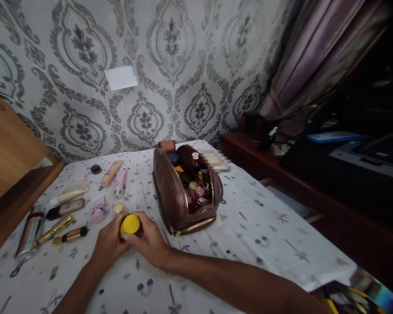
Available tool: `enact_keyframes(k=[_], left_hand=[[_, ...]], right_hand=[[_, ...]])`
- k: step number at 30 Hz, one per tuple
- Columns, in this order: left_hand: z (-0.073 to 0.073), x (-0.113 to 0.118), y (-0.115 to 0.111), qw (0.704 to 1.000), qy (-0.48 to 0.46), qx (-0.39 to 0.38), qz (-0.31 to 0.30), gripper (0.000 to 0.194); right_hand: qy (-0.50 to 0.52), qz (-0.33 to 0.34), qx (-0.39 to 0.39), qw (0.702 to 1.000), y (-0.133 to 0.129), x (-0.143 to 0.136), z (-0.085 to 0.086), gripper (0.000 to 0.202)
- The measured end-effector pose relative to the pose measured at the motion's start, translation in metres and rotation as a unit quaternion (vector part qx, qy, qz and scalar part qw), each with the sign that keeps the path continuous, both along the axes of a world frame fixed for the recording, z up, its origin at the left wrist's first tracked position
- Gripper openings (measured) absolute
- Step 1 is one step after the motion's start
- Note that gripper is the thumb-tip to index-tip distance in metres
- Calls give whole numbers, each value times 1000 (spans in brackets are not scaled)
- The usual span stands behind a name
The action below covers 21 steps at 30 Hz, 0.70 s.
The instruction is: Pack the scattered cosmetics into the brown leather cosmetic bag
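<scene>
A small container with a round yellow cap (130,224) stands between my hands; its body is mostly hidden by fingers. My left hand (108,240) closes on its left side, and my right hand (153,243) wraps it from the right, fingers around the cap. Just behind them is a small cream-coloured round jar (118,209). To the right, a brown leather toiletry bag (170,192) gapes unzipped, with several bottles and a dark blue lid showing inside. Left of my hands lie a purple-and-white tube (98,209) and a black-and-gold cosmetic tube (70,235).
Farther left lie a gold lipstick-like tube (55,229), a foundation bottle (65,209), a cream tube (70,194) and a large cylinder (30,233). Behind are a peach tube (112,173), a pink tube (120,183) and a black-lidded pot (95,168). A dark red desk (249,150) borders the right.
</scene>
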<state>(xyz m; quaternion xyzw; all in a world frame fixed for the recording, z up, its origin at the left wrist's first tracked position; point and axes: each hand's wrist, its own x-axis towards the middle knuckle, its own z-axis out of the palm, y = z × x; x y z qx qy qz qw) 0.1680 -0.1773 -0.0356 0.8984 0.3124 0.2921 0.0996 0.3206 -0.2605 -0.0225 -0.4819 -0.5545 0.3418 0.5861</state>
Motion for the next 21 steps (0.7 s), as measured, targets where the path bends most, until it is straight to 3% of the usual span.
enact_keyframes(k=[9, 16, 21], left_hand=[[-10, -14, 6, 999, -17, -35, -26, 36], [-12, -17, 12, 997, -49, 24, -53, 37], [-11, -16, 12, 998, -52, 8, -45, 38]], right_hand=[[-1, -7, 5, 1000, 3, -8, -7, 43], [-13, -14, 13, 1000, 4, -10, -11, 51], [-30, -12, -3, 999, 5, -10, -10, 53]])
